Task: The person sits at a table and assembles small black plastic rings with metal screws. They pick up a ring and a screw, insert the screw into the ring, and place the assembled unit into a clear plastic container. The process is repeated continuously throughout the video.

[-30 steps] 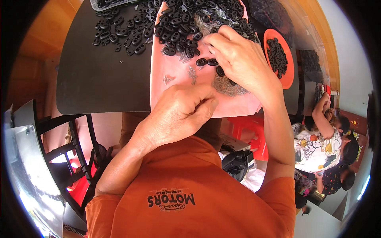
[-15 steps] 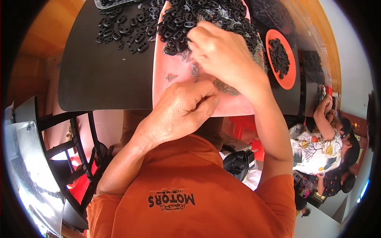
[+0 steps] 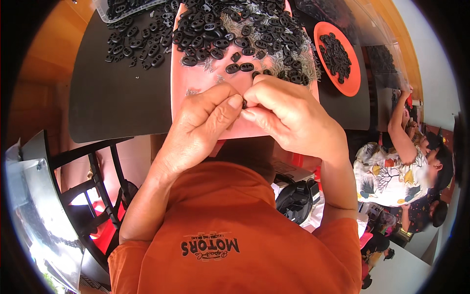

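Note:
My left hand and my right hand meet over the near edge of a pink tray. Thumbs and fingers of both pinch one small black cord lock piece, mostly hidden by the fingertips. Just beyond them on the tray lies a heap of black oval cord locks, each with two holes. Small silver springs are spread among and beside these. A few loose cord locks lie close to my fingers.
Right of the tray stands an orange-red plate holding small black parts. More cord locks lie on the dark table at left, near a clear plastic container. Another person sits far right; a dark chair frame stands left.
My right hand has come back from the heap toward me and now meets my left hand. Both pinch a small black piece. Several cord locks have shifted nearer on the tray.

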Tool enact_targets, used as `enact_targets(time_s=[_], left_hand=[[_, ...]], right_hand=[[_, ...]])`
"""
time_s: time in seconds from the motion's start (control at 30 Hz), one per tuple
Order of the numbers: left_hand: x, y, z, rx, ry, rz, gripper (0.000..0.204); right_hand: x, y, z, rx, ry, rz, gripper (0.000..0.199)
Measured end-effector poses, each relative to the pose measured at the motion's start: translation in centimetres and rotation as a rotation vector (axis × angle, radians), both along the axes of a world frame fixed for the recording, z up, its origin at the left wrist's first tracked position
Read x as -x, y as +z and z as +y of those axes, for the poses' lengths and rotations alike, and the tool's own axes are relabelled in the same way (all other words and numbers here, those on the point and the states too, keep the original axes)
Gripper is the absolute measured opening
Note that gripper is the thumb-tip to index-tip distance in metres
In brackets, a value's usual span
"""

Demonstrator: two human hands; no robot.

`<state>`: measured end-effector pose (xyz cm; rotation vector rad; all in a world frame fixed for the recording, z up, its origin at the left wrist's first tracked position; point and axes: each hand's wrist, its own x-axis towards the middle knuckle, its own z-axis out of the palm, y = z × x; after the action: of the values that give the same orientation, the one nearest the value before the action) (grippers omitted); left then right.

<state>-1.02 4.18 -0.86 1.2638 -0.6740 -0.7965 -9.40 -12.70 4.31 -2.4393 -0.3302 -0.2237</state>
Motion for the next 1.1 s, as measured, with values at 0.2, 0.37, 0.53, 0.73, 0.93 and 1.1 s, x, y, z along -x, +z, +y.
enact_targets(time_s=[0.2,0.37,0.53,0.73,0.93,1.1], left_hand=[[-1.6,1.0,1.3,-0.101,-0.152,0.239,0.033],[-1.0,1.0,1.0,-0.105,-0.113,0.142,0.037],[-1.0,0.7,1.0,-0.054,-0.125,0.033,0.026],[-0.3,0.3,0.5,-0.033,-0.037,-0.176,0.008],[0.0,-0.3,0.5,0.012,0.033,-0.212,0.006],[-0.2,-0.5,0.6,-0.033,0.034,-0.118,0.010]], right_hand=[[-0.1,-0.7,1.6,0.159,-0.054,-0.205,0.019],[0.0,-2.0,1.8,0.036,-0.051,-0.292,0.013],[0.7,-2.4,1.5,-0.160,-0.061,-0.126,0.010],[0.5,-1.8,1.1,-0.197,-0.091,-0.046,0.009],[0.6,-1.3,2.2,0.026,-0.156,-0.100,0.012],[-1.1,-0.7,-0.4,0.024,-0.079,-0.142,0.008]])
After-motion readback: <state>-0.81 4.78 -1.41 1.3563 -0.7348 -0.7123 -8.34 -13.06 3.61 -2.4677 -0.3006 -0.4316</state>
